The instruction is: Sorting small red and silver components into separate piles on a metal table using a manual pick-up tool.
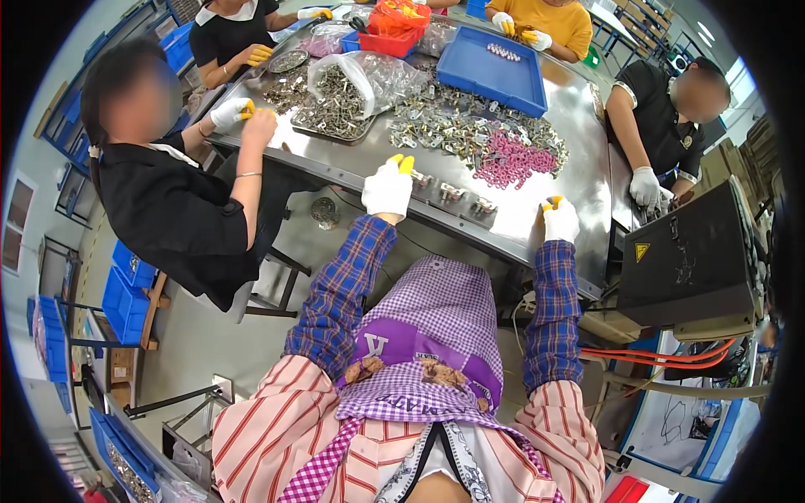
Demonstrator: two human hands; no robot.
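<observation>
My left hand [388, 188], in a white glove with yellow fingertips, is over the near edge of the metal table [335, 159]. Its fingers are bent together, and anything between them is too small to make out. Just right of it, small metal assemblies [452, 192] stand in a short row along the edge. Farther right, my right hand [560, 220], gloved the same way, is closed above the table's edge; what its fingertips pinch, if anything, cannot be made out. Beyond both hands lie a pile of pink ring-like parts [513, 159] and a heap of metal parts [436, 121].
A blue tray [490, 71] holds a few small parts. A metal pan [335, 130] and a clear bag [365, 84] hold more metal pieces. Co-workers sit left, right and across. A black machine box [683, 260] stands at the right, with orange hoses [662, 359] below.
</observation>
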